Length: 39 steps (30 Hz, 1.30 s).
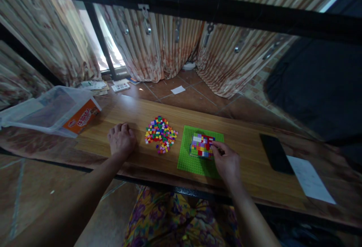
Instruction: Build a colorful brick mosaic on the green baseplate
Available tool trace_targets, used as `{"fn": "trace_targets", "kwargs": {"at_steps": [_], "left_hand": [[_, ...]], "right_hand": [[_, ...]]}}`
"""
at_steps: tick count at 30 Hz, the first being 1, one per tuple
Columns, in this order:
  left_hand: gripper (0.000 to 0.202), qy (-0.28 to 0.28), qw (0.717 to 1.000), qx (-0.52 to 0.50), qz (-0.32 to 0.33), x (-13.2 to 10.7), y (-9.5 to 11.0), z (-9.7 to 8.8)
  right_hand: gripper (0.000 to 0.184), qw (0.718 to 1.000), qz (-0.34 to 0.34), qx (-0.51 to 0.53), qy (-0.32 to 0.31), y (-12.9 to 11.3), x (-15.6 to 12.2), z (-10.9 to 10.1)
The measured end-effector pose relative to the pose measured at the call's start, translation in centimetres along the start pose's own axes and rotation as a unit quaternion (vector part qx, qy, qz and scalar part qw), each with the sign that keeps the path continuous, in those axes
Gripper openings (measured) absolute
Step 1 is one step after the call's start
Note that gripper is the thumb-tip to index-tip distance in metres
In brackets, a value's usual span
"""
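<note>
A green studded baseplate [185, 160] lies on the wooden board, and a block of multicoloured toy bricks [200, 145] is built up on it. My right hand [227, 160] is at the right side of this block, thumb and forefinger pinched together at its edge; whatever is between the fingertips is too small to make out. To the left of the baseplate spreads a pile of small loose bricks [161, 134] in many colours. My left hand [122, 139] rests on the wood left of the pile, fingers curled under, and I cannot see anything in it.
A clear plastic bin [51, 113] with an orange label stands at the left end of the wooden board [169, 164]. Toward the right lie a black phone [275, 152] and a white sheet of paper [309, 179]. A dark metal bar [181, 0] crosses above, before striped curtains.
</note>
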<state>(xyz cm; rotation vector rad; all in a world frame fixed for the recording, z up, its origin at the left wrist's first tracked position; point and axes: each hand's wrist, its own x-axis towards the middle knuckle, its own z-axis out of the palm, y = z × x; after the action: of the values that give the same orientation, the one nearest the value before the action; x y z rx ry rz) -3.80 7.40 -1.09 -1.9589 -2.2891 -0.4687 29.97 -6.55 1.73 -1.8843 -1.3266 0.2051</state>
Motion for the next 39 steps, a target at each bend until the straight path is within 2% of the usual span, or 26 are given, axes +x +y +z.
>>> {"fn": "trace_targets", "kwargs": {"at_steps": [7, 14, 21, 29, 32, 34, 37, 39], "left_hand": [[0.039, -0.005, 1.000, -0.012, 0.001, 0.0, 0.0, 0.0], [0.040, -0.004, 1.000, -0.019, -0.001, -0.1, 0.0, -0.1], [0.039, 0.001, 1.000, -0.012, 0.003, -0.1, -0.1, 0.2], [0.038, 0.005, 1.000, -0.005, 0.007, -0.3, -0.1, 0.3], [0.036, 0.012, 1.000, -0.003, 0.013, -0.3, -0.2, 0.3], [0.036, 0.014, 1.000, -0.004, 0.013, -0.3, -0.2, 0.3], [0.035, 0.010, 1.000, -0.009, 0.009, -0.4, -0.1, 0.3], [0.035, 0.010, 1.000, -0.014, 0.009, -0.4, -0.1, 0.3]], "right_hand": [[0.042, 0.993, 0.094, 0.040, 0.058, 0.9, 0.2, 0.4], [0.057, 0.974, 0.185, 0.121, 0.047, 2.0, 0.6, 2.0], [0.049, 0.960, 0.194, 0.191, 0.062, 2.1, 0.5, 2.7], [0.050, 0.955, 0.205, 0.202, 0.072, 2.1, 0.6, 2.9], [0.051, 0.963, 0.194, 0.175, 0.061, 1.9, 0.5, 2.4], [0.049, 0.974, 0.164, 0.136, 0.081, 1.1, 0.1, 1.9], [0.039, 0.988, 0.062, 0.084, 0.117, -1.4, -1.1, 1.3], [0.027, 0.992, -0.033, 0.097, 0.076, -3.6, -2.4, 1.6]]}}
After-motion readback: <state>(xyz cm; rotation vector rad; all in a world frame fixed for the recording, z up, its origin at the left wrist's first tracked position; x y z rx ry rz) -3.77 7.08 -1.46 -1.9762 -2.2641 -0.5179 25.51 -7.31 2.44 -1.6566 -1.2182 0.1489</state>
